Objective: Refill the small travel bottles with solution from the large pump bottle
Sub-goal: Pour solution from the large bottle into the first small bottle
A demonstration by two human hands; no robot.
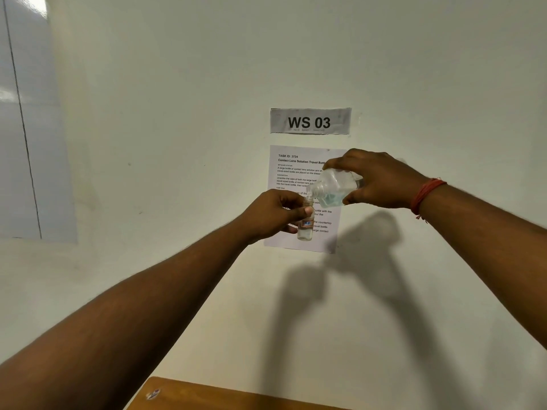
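While pouring is in hand, the small clear plastic travel bottle (305, 229) is gripped upright in the left hand (276, 216), held in the air before the wall (207, 84). The larger clear bottle of pale blue solution (333, 187) is clasped by the right hand (376, 180), tilted so its open neck meets the small mouth, presumably to limit spillage.

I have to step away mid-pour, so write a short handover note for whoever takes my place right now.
Left hand grips the small travel bottle upright, uncapped, raised in front of the wall.
Right hand holds the large clear bottle tipped, its open mouth at the small bottle's neck.
Done: both caps off, pour position reached; some liquid sits in the small bottle.
Left: finish filling, level the large bottle, cap both. Caps are not in view.
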